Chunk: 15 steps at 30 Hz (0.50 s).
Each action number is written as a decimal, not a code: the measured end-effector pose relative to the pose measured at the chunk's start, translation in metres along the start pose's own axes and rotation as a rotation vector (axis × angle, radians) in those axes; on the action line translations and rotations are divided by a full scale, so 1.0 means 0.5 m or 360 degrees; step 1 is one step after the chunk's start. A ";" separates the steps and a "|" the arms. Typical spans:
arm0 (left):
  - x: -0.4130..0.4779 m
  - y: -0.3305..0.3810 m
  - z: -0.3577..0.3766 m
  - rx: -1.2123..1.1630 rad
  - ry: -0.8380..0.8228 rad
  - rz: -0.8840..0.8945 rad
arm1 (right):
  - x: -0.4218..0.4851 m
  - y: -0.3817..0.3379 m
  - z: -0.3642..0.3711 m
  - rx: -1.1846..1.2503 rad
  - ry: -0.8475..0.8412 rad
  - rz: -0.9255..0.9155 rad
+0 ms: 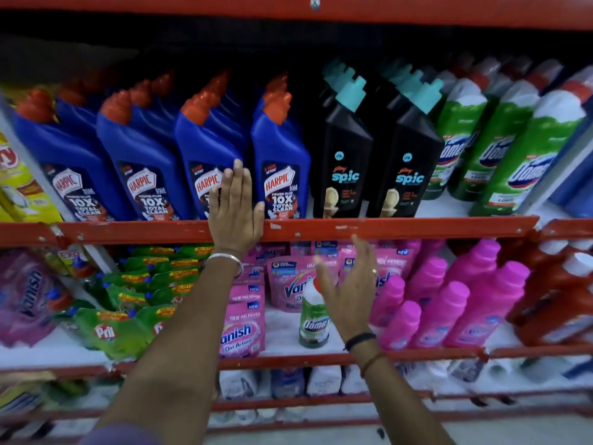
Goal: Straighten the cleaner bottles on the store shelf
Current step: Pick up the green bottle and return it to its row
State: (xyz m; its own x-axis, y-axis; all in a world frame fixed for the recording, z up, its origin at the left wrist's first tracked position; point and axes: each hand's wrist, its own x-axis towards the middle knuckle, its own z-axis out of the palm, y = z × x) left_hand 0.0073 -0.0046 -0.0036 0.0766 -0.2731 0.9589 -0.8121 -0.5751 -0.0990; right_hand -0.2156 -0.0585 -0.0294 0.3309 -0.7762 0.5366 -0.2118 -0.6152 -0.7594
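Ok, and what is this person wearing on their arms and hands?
Both forearms are bare. The left hand has a silver metal bangle at the wrist. The right hand has a ring on one finger, with a black band and a thin brown thread at the wrist.

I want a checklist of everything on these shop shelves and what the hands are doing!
Surface: red shelf rail fronts the top row.
Job's things: blue Harpic bottles, black Spic bottles, green Domex bottles, all upright in rows.
Clutter: one small Domex bottle stands alone on the lower shelf among pink Vanish packs.
Grippers: left hand flat and open against a Harpic bottle; right hand open, holding nothing, in front of the lower shelf.
Cables: nothing seen.
Surroundings: pink bottles, green Pril pouches.
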 end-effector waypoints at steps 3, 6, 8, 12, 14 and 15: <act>0.004 0.000 0.000 0.0041 -0.0027 -0.0023 | -0.074 0.087 0.038 -0.0210 -0.0313 0.0245; -0.001 0.003 0.004 0.0054 -0.0010 -0.0050 | -0.121 0.135 0.074 -0.0186 -0.0452 0.0491; -0.003 0.002 0.007 0.0036 -0.0004 -0.0063 | -0.139 0.148 0.094 -0.0043 -0.0438 0.0660; -0.003 0.002 0.011 0.0042 0.0007 -0.0089 | -0.143 0.153 0.114 0.0035 -0.0287 0.0755; -0.004 0.003 0.011 0.0054 0.0012 -0.0098 | -0.141 0.150 0.114 -0.0025 -0.0254 0.0697; -0.003 0.002 0.012 0.0052 0.0014 -0.0102 | -0.140 0.149 0.113 -0.0057 -0.0254 0.0670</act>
State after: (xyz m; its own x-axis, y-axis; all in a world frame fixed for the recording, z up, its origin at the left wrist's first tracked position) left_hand 0.0096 -0.0093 -0.0069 0.1223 -0.2282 0.9659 -0.7863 -0.6161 -0.0460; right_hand -0.2027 -0.0422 -0.1441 0.3460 -0.9308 0.1182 -0.3891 -0.2569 -0.8846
